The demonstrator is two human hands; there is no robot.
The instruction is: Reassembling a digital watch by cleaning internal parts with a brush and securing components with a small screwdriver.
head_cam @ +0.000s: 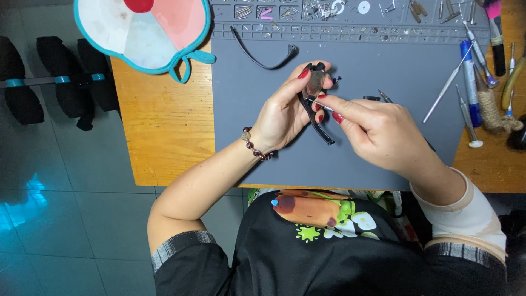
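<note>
Surface: we record a wooden table of orange-brown tone, largely covered by a grey work mat whose far edge carries rows of small moulded compartments holding tiny metal parts. Beyond the table's left edge we note a grey tiled floor and a set of black dumbbells lying on it.

Items in hand: our left hand is closed around a pair of dark spectacles, held above the middle of the mat, one tinted lens facing up between thumb and fingers. Our right hand pinches a thin metal tool whose tip meets the frame just beside the lens.

Other items: a loose black temple arm lies on the mat, well apart from the hands. A fabric piece with teal edging rests at the table's far left corner. Slim screwdrivers and a blue pen lie at the right.

Not determinable: the contents of the compartments are too small to identify. The fabric piece and right-hand tools are cut off by the frame. We cannot tell what the tool's tip engages; fingers cover it.
</note>
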